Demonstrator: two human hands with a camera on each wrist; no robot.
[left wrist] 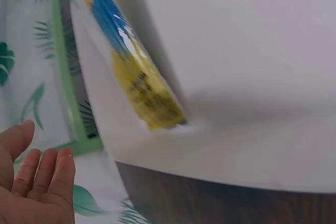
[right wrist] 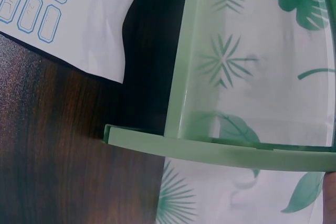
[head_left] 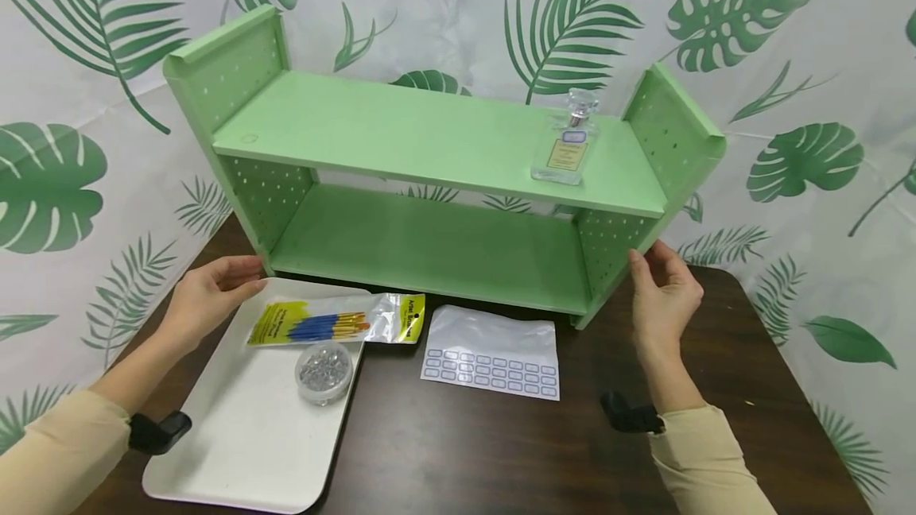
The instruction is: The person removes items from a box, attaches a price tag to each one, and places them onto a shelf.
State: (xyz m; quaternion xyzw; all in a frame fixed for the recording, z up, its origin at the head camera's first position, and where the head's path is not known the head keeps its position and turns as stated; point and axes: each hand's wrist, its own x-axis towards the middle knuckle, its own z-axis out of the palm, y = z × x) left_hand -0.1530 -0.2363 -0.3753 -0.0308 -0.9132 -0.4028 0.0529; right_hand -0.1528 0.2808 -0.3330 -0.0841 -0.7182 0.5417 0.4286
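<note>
Leaf-printed white cloth [head_left: 479,18] backs the upper frame, behind a dark wooden table [head_left: 494,451]. At left of centre, the left hand [head_left: 215,292] reaches to the lower left corner of the green shelf [head_left: 429,241], its fingers loosely bent and thumb apart, with nothing in its grasp; whether the fingertips touch the corner, I cannot tell. At right of centre, the right hand [head_left: 665,300] has its thumb at the front edge of the right side panel and its fingers behind the outer face; contact looks likely, but whether it truly grips is hidden.

Between the 2 hands the shelf fills the middle of the frame with its 2 boards. Upper right, 1 glass bottle [head_left: 560,161] stands on the top board, a small blue-edged label [head_left: 574,137] on its front, so that piece looks done.

Lower left, the packet of brushes [head_left: 336,324] lies across the right rim of the white tray [head_left: 243,443], and the round tub [head_left: 324,373] of small silvery pieces sits inside it. Both are off the shelf, with no such label made out; judging by the bottle, these 2 seem left. Below the shelf, the label sheet [head_left: 494,352] carries 3 printed rows.
</note>
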